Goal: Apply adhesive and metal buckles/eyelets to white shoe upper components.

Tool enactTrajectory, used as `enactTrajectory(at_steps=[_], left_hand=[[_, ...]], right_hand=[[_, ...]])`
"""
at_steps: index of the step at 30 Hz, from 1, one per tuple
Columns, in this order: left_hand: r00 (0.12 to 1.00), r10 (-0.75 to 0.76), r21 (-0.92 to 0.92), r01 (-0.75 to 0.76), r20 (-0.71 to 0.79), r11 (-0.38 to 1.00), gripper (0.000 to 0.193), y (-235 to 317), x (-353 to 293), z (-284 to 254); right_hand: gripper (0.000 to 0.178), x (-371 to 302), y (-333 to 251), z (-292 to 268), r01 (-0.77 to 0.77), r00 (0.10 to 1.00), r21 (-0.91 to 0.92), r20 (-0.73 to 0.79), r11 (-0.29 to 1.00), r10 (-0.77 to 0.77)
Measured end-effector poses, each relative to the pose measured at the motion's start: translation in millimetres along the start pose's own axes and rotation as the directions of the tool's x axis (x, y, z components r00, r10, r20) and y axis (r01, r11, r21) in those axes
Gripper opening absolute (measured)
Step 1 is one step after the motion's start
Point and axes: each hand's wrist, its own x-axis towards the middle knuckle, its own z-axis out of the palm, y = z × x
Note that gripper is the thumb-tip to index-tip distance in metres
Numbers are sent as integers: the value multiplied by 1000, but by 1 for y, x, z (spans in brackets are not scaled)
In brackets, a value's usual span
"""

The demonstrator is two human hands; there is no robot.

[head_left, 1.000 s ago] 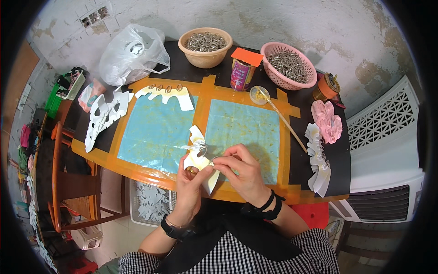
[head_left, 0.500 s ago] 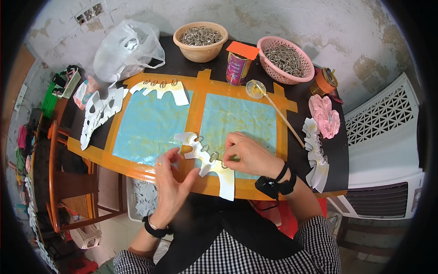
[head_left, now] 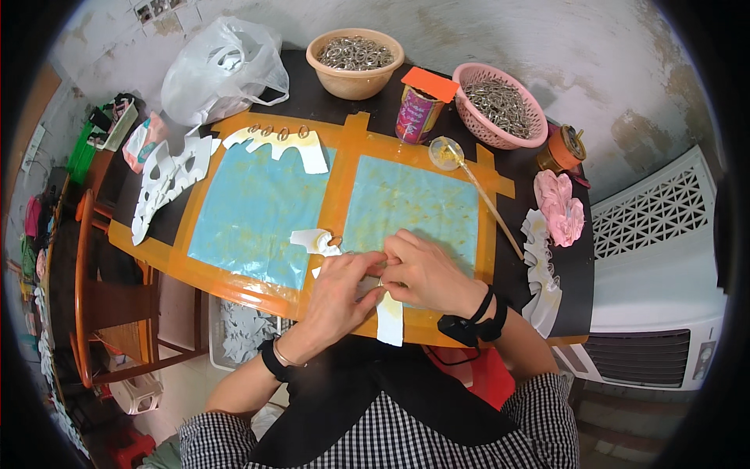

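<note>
Pressing: we hold a white scalloped paper strip [head_left: 355, 270] flat on the table with both hands, close to the near edge, so that it cannot slide on the shiny surface
Left hand: our left hand [head_left: 337, 291] lies over the middle of the strip, fingers bent and close together, pushing the paper down; we think it works as the anchor
Right hand: our right hand [head_left: 422, 273] meets the left one from the right side, fingertips narrow and pinched on the strip; whether a small ring is between them we cannot tell, the fingers hide it
Strip position: one end, with a metal ring [head_left: 336, 241] on it, comes out toward the centre of the table, the other end hangs a little over the near edge
Work surface: two blue sheets [head_left: 250, 211] framed with orange tape [head_left: 337, 195] probably protect the table and mark the working place
Supplies: a beige bowl [head_left: 355, 61] and a pink basket [head_left: 500, 94] full of metal rings stand at the far edge, within reach but away from the hands
Glue: a small dish with a stick [head_left: 447, 152] rests just beyond the right blue sheet, near a can [head_left: 418, 113]
Finished pieces: another white strip with rings [head_left: 281, 144] lies at the far side of the left sheet, and more white cut-outs [head_left: 168, 180] wait at the left edge
</note>
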Motion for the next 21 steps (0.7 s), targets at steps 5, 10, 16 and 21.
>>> enactTrajectory(at_steps=[5,10,16,21], left_hand=[[989,123,56,-127,80,990,37,-9,2,-3],[979,202,79,-205,39,976,16,-12,2,0],[978,207,100,-209,35,973,15,-7,3,0],[970,239,156,-242,36,958,17,-8,3,3]], right_hand=[[15,-5,-4,5,213,970,-169,-85,962,-229],[13,-8,-17,9,277,940,-263,-125,924,-318],[8,-27,2,-16,-111,985,121,-119,986,125],[8,-18,6,-4,-55,995,95,-73,994,62]])
